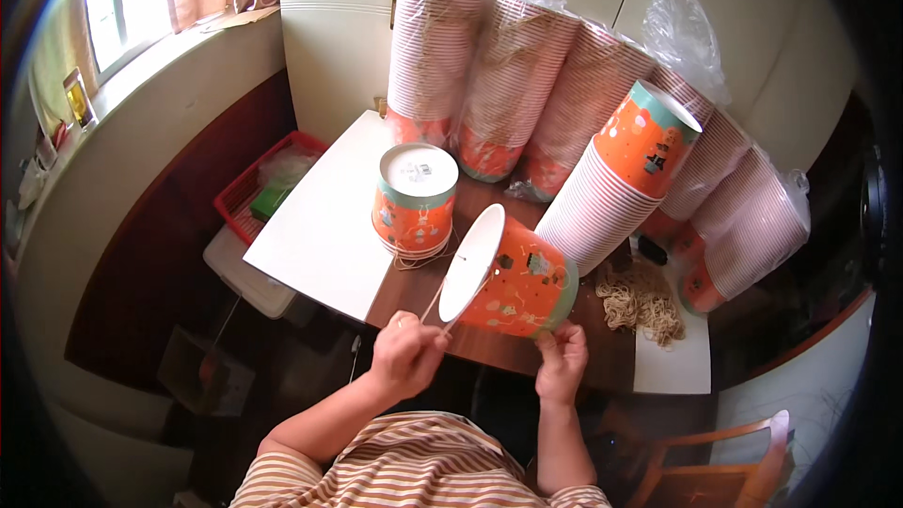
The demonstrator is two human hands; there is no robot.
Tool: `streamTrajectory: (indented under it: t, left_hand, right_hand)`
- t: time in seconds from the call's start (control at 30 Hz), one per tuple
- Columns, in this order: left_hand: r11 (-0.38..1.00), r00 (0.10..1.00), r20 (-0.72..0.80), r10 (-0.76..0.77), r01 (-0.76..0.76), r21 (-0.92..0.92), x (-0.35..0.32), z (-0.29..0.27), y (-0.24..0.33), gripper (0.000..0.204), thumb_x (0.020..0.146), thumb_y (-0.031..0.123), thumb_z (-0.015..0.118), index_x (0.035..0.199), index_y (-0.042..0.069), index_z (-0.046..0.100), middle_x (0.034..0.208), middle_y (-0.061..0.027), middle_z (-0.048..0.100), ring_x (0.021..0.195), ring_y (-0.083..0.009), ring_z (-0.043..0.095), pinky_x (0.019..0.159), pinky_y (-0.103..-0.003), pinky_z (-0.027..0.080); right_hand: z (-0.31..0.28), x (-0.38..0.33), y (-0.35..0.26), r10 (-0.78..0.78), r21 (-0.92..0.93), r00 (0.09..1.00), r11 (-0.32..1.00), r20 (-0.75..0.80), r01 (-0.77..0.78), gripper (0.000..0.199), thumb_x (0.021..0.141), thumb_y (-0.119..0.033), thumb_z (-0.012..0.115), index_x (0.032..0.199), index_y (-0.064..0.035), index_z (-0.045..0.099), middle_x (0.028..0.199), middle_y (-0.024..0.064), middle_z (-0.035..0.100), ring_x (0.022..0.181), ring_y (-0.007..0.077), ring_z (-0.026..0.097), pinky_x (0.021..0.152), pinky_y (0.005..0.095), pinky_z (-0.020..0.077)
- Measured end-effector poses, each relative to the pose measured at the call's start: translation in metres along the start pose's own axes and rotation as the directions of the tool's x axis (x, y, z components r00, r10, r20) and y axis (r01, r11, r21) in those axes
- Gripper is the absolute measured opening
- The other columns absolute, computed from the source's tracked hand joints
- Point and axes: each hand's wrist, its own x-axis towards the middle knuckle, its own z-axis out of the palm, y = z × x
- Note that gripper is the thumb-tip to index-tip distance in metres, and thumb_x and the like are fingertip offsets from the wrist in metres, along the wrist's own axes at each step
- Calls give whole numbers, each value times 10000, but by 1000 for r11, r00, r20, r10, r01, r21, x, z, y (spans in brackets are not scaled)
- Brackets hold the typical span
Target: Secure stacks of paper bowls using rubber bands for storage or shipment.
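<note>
An orange paper bucket [515,280] with a white bottom lies tilted on its side over the wooden table [489,343]. My right hand [562,362] grips its rim at the lower right. My left hand [406,354] is closed on a thin pale string [435,303] that runs up to the bucket's base. Another orange bucket [414,199] stands upside down behind, with string handles under it.
Tall stacks of nested buckets in plastic sleeves [513,85] lean against the wall behind; one open stack [611,183] lies at the right. A pile of string [641,301] sits at the right. A white board [324,221], a red basket [259,188] and a wooden chair [724,456] surround the table.
</note>
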Motion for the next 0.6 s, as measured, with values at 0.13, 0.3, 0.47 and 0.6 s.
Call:
streamTrajectory:
  t: [0.13, 0.3, 0.47, 0.6]
  left_hand:
    - [987, 980, 141, 139, -148, 61, -16, 22, 14, 307, 705, -10, 677, 1009, 27, 649, 1031, -133, 540, 993, -326, 551, 912, -433, 450]
    - [978, 964, 241, 111, -149, 147, -25, 18, 16, 321, 692, 109, 732, 1000, 41, 672, 1008, -114, 577, 864, -266, 567, 762, -383, 471]
    - [982, 992, -31, 126, -120, 149, 22, -16, 23, 197, 774, 146, 702, 935, 38, 671, 799, -83, 585, 666, -198, 546, 610, -313, 429]
    - [916, 931, 27, -365, 364, -166, 59, -12, 19, 180, 846, 123, 674, 982, 6, 654, 903, -81, 614, 711, -145, 557, 608, -259, 457]
  right_hand:
    - [25, -19, -2, 161, 288, 986, 947, -30, -146, 221, 819, -69, 718, 871, -90, 505, 836, 0, 587, 704, 75, 530, 679, 216, 437]
    - [31, -22, -4, 282, 434, 959, 866, -12, -249, 235, 807, -53, 719, 871, -87, 495, 805, 12, 588, 647, 90, 540, 608, 216, 436]
    - [17, -28, 12, 159, 282, 987, 949, -38, -142, 224, 815, -47, 706, 900, -79, 501, 880, 19, 582, 763, 84, 536, 705, 232, 443]
    - [26, -33, 12, -43, 67, 999, 997, -9, 43, 203, 835, -24, 677, 927, -59, 499, 1041, 67, 580, 901, 97, 538, 786, 251, 432]
